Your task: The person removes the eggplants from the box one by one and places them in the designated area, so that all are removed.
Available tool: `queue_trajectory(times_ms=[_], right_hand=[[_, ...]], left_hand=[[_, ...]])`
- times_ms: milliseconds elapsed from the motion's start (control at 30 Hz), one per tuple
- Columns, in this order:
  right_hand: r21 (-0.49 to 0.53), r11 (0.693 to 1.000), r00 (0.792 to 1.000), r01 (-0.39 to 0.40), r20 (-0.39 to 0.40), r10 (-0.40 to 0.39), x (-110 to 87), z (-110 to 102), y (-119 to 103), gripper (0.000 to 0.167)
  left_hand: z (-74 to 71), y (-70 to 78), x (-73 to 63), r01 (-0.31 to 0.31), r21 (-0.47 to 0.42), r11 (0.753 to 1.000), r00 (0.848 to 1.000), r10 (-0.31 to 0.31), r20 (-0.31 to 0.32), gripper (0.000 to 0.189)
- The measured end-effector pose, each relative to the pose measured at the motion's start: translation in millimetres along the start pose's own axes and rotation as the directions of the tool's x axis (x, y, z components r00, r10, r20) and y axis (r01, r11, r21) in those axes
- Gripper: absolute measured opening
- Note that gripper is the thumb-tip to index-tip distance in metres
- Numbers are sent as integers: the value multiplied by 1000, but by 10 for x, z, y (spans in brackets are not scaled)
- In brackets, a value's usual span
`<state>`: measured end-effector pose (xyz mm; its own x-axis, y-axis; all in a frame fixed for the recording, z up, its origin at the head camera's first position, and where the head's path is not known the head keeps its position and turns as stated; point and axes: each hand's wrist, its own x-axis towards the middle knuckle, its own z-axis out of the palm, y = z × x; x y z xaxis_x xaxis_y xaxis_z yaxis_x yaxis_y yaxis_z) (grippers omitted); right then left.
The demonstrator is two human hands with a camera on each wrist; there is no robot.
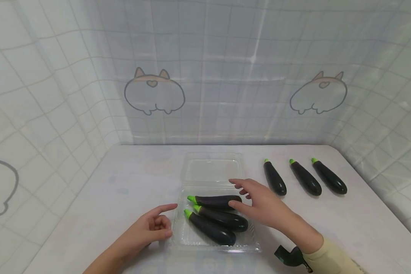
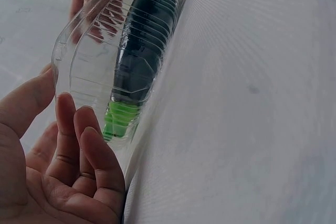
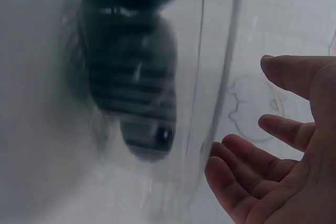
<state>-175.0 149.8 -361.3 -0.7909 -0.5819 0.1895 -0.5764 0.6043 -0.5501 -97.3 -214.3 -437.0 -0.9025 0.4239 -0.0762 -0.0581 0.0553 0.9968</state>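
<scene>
Three dark eggplants with bright green stems lie in a clear plastic clamshell box, whose lid is folded back flat on the far side. The nearest eggplant slants toward the box's front right. My left hand is at the box's left wall, fingertips right at the rim, holding nothing. In the left wrist view, an eggplant shows through the ribbed wall. Over the box's right side hovers my right hand, fingers loosely spread. Its thumb overlaps the end of the farthest boxed eggplant.
On the table's right, three more eggplants lie in a row: a left one, a middle one and a right one. A white grid-patterned sheet walls the table's back and sides.
</scene>
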Motion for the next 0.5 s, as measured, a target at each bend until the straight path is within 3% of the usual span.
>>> queue_trajectory(times_ms=[233,500], right_hand=[[46,998,997,53,59,-56,0,115,-88,58],[86,993,988,83,120,-93,-1,235,-164,55]], left_hand=[[-4,8,15,46,2,999,999,-46,-17,68],[-5,6,14,35,2,999,999,-35,-10,68]])
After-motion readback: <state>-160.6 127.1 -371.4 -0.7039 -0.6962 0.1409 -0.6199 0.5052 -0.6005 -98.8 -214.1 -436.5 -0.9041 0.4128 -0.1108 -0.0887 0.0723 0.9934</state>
